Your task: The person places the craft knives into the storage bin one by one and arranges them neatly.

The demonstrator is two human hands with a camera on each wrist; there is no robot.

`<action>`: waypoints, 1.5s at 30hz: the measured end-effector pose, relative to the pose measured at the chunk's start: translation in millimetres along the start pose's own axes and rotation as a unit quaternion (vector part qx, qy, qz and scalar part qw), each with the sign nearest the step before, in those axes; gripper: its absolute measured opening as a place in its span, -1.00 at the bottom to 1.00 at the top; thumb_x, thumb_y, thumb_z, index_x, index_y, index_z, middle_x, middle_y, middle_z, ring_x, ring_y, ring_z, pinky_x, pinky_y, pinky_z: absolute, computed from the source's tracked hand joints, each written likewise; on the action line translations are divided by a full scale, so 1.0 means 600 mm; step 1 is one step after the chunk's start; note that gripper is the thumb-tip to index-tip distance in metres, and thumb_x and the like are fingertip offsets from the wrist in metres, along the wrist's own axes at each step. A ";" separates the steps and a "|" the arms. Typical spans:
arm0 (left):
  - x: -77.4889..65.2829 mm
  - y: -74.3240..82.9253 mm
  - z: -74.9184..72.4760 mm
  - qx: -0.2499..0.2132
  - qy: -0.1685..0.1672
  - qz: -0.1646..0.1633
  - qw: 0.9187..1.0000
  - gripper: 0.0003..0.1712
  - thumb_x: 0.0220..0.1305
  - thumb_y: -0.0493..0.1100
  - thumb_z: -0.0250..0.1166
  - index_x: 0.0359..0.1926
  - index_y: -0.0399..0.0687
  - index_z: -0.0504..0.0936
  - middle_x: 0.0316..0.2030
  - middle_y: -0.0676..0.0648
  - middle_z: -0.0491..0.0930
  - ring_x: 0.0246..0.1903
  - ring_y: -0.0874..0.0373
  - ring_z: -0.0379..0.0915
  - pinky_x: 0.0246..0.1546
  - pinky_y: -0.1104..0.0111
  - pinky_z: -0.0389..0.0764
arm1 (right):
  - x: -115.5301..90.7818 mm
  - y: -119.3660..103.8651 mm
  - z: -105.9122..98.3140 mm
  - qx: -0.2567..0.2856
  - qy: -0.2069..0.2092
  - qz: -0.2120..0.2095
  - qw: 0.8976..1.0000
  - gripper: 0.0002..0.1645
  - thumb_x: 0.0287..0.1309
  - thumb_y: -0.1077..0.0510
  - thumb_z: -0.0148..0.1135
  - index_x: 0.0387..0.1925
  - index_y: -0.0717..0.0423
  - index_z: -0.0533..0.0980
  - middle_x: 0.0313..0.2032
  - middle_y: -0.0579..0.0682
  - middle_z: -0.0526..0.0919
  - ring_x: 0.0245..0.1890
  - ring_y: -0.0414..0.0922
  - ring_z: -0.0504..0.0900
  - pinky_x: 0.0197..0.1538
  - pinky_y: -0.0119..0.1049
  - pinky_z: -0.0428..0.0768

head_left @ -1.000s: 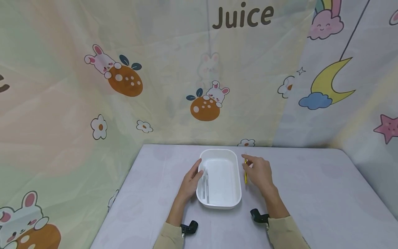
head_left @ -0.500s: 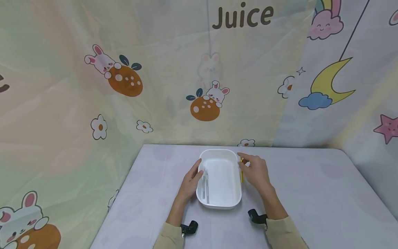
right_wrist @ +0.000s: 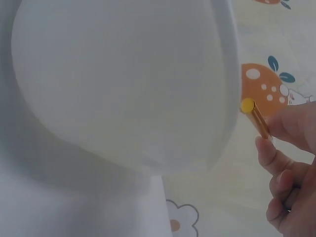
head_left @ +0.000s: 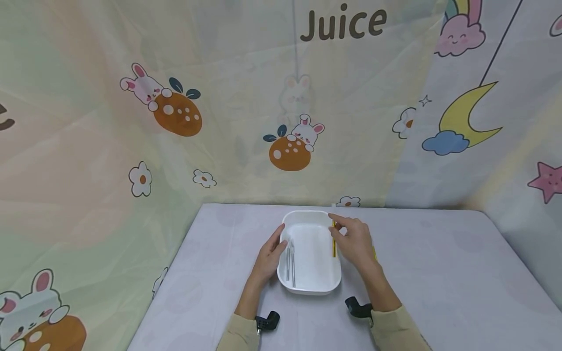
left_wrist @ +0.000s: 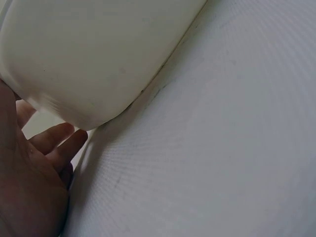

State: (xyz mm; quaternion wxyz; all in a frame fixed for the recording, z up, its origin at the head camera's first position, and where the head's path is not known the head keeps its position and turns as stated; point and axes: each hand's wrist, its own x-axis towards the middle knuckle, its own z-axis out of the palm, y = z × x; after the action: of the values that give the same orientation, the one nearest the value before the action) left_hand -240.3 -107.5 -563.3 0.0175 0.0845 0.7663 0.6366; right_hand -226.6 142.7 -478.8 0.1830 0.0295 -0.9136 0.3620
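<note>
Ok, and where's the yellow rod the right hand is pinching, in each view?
Head: just right of centre, in the lower half; the yellow rod overlaps the right side of the white tray.
Left wrist: not in it.
Right wrist: at the right, about mid-height, in the right hand.
Shared landmark: the white tray, in all three.

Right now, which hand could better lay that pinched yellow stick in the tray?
Probably the right hand: it pinches the yellow stick at one side of the white tray, while the left hand holds the opposite side.
</note>
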 end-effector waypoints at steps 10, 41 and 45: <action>0.002 -0.001 -0.002 -0.005 -0.005 0.002 1.000 -0.40 0.62 -0.04 0.08 0.59 0.30 0.27 0.59 0.18 0.17 0.63 0.13 -0.01 0.65 0.11 0.05 | -0.003 -0.015 0.011 0.010 0.002 -0.014 1.000 -0.54 0.27 0.19 0.43 0.21 -0.02 0.68 -0.32 -0.03 0.75 -0.39 -0.11 0.40 -0.38 -0.36 0.40; 0.003 -0.004 -0.001 0.002 -0.001 -0.001 1.000 -0.40 0.63 -0.07 0.07 0.60 0.23 0.26 0.60 0.16 0.18 0.63 0.08 -0.01 0.64 0.04 0.06 | -0.018 -0.047 0.048 0.012 -0.016 -0.064 0.998 -0.55 0.22 0.18 0.50 0.16 -0.07 0.71 -0.35 -0.13 0.75 -0.47 -0.22 0.36 -0.40 -0.39 0.37; 0.003 -0.003 -0.001 0.005 -0.001 -0.001 1.000 -0.40 0.62 -0.07 0.07 0.60 0.25 0.26 0.60 0.15 0.17 0.63 0.08 -0.01 0.63 0.03 0.07 | -0.022 -0.050 0.055 0.016 -0.024 -0.071 0.997 -0.54 0.23 0.19 0.49 0.17 -0.07 0.71 -0.34 -0.13 0.76 -0.48 -0.23 0.34 -0.43 -0.40 0.37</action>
State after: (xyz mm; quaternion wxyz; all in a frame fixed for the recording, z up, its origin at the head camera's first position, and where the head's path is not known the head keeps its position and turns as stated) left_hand -242.2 -108.2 -565.0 0.0181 0.0844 0.7698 0.6324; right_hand -219.1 97.5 -485.8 0.1860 0.1054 -0.9074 0.3618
